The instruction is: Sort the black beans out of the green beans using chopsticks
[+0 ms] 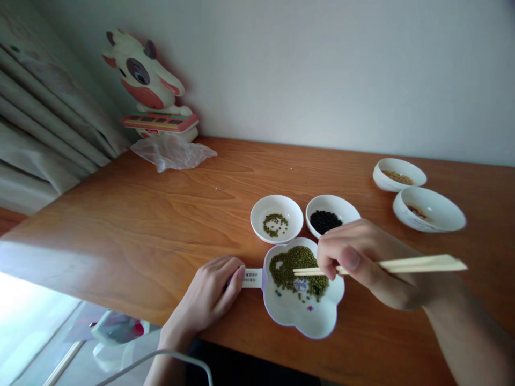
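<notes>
My left hand (215, 289) is closed around the handle (252, 277) of a white, flower-shaped dish (309, 321) with a purple rim. Green mung beans (285, 268) lie in its upper part, over a printed pattern. In my right hand (366, 262) is a pair of chopsticks (418, 264), their tips down at the beans in the dish. Just behind the dish stand a white bowl (295, 217) with some mung beans and another bowl (348, 206) of black beans, whose near right edge my right hand partly covers.
To the right are two white bowls, one (446, 214) with a few reddish-brown bits, the other (380, 179) with yellowish grains. A cow-shaped toy keyboard (161, 120) and a crumpled plastic bag (175, 153) sit at the back left. A cable (177, 354) crosses near my left forearm.
</notes>
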